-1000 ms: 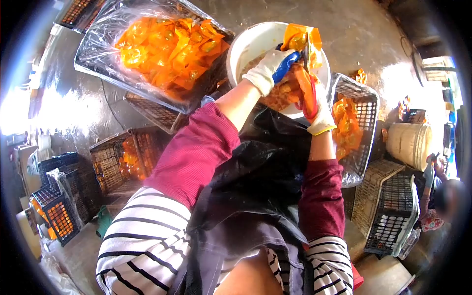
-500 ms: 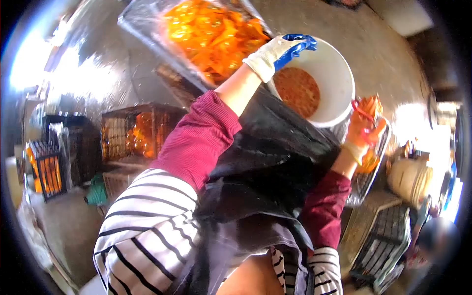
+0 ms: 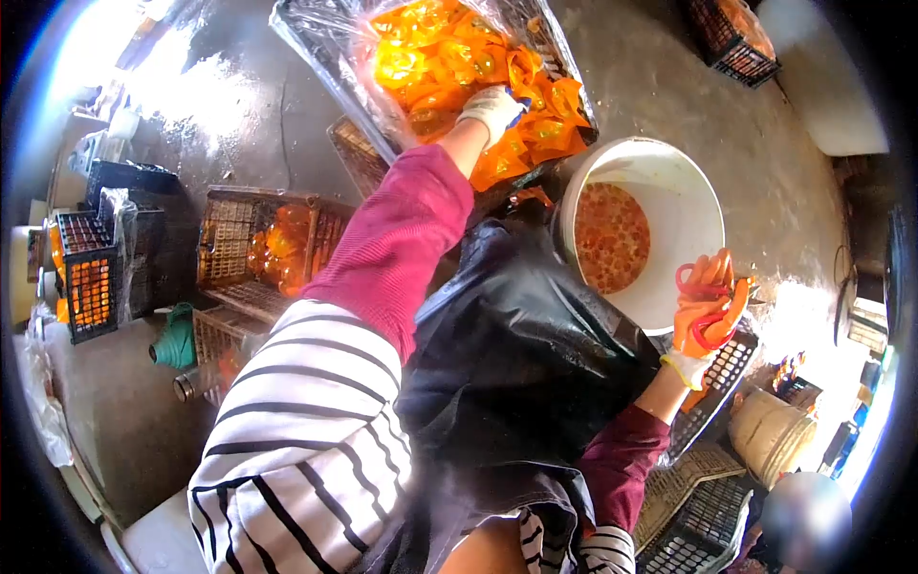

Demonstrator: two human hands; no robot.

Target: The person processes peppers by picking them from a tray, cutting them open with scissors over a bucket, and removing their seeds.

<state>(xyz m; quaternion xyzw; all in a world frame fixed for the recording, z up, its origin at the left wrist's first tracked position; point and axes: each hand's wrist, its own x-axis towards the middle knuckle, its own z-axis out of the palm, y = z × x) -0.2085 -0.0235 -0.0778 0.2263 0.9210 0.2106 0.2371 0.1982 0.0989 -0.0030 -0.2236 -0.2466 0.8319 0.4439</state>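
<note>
My left hand (image 3: 492,110), in a white glove with blue coating, reaches down among shiny orange pieces (image 3: 430,57) in a crate (image 3: 330,81) lined with clear plastic. Its fingers are mostly hidden, so I cannot tell if they grip anything. Beside the white bucket (image 3: 703,206) is my right hand (image 3: 708,301) in an orange-coated glove. Its fingers are curled around a tool with red loops (image 3: 685,277), like scissor handles; the blades are not visible. Inside the bucket lie many small orange-red round pieces (image 3: 612,239).
A black perforated crate (image 3: 727,368) stands below my right hand. Brown crates (image 3: 225,268) and a green object (image 3: 174,335) are at left. A pale bucket (image 3: 770,435) and crates stand at right; another filled crate (image 3: 741,53) is at the far upper right.
My left hand has moved from above the bucket's rim to the orange pieces in the lined crate. The right hand stays beside the bucket, now turned with its fingers more upward.
</note>
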